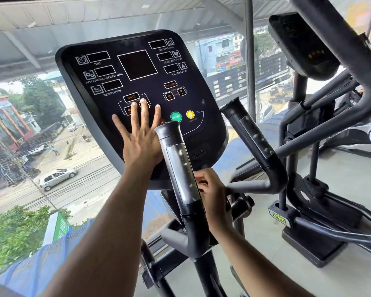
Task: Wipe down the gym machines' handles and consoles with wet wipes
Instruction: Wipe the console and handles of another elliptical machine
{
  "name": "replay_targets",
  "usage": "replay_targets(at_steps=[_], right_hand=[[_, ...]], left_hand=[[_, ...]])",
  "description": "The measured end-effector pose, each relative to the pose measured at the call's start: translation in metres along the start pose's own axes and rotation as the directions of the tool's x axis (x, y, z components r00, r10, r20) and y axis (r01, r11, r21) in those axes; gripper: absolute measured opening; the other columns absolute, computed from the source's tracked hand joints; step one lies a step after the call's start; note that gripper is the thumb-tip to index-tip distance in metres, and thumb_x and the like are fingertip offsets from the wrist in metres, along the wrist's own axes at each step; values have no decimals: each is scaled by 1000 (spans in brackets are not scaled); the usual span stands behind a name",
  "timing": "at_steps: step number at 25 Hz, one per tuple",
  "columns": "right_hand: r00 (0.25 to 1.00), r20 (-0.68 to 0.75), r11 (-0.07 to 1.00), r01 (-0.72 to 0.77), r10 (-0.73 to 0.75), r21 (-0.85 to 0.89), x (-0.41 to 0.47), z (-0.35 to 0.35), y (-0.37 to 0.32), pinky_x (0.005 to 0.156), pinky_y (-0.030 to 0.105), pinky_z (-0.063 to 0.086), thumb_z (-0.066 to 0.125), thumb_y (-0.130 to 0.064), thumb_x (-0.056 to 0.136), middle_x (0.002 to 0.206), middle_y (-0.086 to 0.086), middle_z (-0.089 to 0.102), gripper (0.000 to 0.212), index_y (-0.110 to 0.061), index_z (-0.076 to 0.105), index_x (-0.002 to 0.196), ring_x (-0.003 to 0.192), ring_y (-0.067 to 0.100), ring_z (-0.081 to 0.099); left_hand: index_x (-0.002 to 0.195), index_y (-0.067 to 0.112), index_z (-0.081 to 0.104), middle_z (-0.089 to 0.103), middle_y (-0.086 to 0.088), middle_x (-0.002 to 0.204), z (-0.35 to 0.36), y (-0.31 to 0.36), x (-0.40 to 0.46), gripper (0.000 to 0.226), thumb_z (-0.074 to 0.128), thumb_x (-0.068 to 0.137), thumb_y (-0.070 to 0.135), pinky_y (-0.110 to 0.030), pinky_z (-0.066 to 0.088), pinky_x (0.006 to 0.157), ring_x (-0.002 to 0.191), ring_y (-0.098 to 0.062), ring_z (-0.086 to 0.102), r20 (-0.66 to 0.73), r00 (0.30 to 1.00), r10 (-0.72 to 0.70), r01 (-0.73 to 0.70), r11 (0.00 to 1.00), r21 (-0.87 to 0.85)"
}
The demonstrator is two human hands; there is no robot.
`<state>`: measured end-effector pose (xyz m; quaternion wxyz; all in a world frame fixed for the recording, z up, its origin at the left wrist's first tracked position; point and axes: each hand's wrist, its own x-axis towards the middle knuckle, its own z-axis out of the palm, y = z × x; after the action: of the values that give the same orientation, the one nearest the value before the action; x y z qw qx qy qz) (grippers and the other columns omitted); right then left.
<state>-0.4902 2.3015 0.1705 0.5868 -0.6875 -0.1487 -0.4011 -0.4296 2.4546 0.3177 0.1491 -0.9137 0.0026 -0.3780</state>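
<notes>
The black console point(180, 61) of an elliptical machine faces me, its displays dark. My left hand point(140, 133) presses flat on its lower part, fingers spread over the MP3 buttons; no wipe shows under it. The nearer upright handle point(180, 168) with a metal sensor plate stands just right of that hand. My right hand point(212, 196) sits low behind this handle, by the inner end of the grey crossbar point(253, 185), with its fingers curled. The handle hides what they hold, if anything. The second handle point(248, 136) rises at the right.
A second elliptical with its own console point(302, 46) and dark frame arms point(351, 61) stands close on the right. Directly behind the console is a glass wall point(51, 146) over a street. Grey floor point(266, 254) lies below right.
</notes>
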Motion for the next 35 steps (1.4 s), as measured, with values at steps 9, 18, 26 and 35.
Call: replay_targets(at_steps=[9, 18, 26, 35], right_hand=[[992, -127, 994, -17, 3, -106, 27, -18, 24, 73, 40, 57, 71, -1, 86, 89, -4, 68, 11, -11, 69, 89, 83, 14, 66], [992, -118, 999, -41, 37, -33, 15, -11, 9, 76, 29, 57, 71, 1, 88, 94, -6, 66, 14, -11, 69, 94, 84, 10, 66], [988, -3, 983, 154, -155, -104, 34, -31, 7, 81, 28, 56, 67, 0, 94, 99, -5, 68, 14, -12, 73, 98, 90, 14, 64], [942, 137, 865, 335, -306, -374, 92, -46, 30, 103, 13, 41, 62, 10, 91, 110, 4, 70, 25, -5, 74, 108, 106, 16, 59]], left_hand=[[166, 27, 6, 1, -12, 174, 6, -2, 0, 71, 26, 108, 62, -77, 6, 118, 160, -34, -3, -31, 1000, 5, -5, 1000, 4], [166, 27, 6, -1, -12, 174, 6, -4, 0, 75, 35, 107, 62, -78, 6, 117, 160, -34, -3, -43, 999, 26, -27, 999, -19], [163, 28, 29, 13, -8, 174, -8, -6, -8, 67, 41, 103, 57, -74, 0, 120, 161, -29, 5, -61, 998, -7, -5, 980, -197], [158, 16, 41, 13, -13, 173, -2, -27, -49, 60, 40, 107, 48, -55, 7, 128, 161, -31, 0, -132, 945, -301, 229, 892, -390]])
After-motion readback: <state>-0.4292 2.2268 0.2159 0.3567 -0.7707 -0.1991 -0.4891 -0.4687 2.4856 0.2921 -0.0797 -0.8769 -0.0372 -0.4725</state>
